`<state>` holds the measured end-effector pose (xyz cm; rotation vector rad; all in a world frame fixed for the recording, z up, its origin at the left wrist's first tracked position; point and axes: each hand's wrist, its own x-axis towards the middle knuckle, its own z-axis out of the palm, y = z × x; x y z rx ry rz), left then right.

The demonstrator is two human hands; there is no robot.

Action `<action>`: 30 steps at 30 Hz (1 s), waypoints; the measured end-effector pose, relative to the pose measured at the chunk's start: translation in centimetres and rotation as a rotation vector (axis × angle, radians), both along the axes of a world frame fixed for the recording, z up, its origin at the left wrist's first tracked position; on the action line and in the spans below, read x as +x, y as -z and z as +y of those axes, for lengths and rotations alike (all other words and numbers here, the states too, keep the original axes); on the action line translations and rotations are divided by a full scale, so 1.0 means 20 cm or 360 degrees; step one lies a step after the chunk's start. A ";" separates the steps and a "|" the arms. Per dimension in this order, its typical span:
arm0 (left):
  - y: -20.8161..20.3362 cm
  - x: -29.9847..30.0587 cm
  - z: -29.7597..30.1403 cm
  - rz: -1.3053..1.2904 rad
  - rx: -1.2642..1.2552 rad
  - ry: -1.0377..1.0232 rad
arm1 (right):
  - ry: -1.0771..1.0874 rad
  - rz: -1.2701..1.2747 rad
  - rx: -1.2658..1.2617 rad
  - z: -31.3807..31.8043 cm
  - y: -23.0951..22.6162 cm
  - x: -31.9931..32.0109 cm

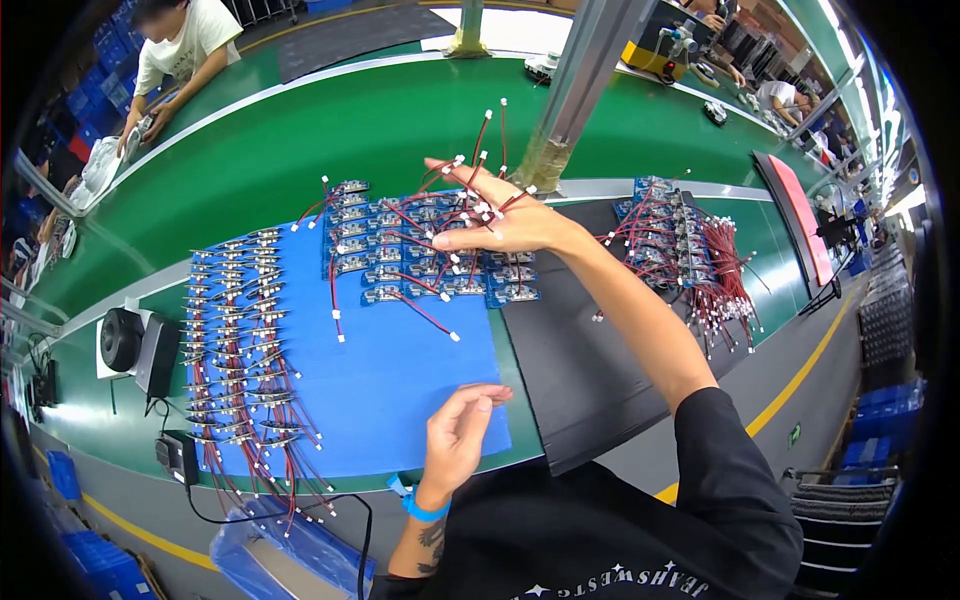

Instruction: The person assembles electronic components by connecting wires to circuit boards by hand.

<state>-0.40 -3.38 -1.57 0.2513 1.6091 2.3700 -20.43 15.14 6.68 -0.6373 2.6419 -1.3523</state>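
Observation:
My right hand reaches over a block of small blue circuit boards, fingers stretched out and thumb apart. Red-and-black wires with white plugs stick up around and across its fingers; I cannot make out a grip on any of them. Close to my body, my left hand hovers over the near edge of the blue mat. Its fingers are loosely bent, the thumb beside them, with nothing visible in them. The left wrist wears a blue band.
Rows of wired boards on edge line the mat's left side. A black mat lies to the right, with more boards and a wire bundle beyond. A metal post rises behind. Another person works across the green bench.

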 end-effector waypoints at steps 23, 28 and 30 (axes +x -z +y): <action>-0.02 0.00 0.00 0.0008 -0.0034 -0.0010 | 0.0760 0.0221 -0.0367 0.37 -0.37 0.44; -0.01 -0.01 0.01 0.0036 -0.0020 0.0012 | 0.1256 0.0117 -0.0016 0.74 -0.55 0.51; -0.03 -0.01 0.02 0.0084 -0.0096 0.0002 | 0.0873 0.0412 -0.0073 0.97 -0.41 0.42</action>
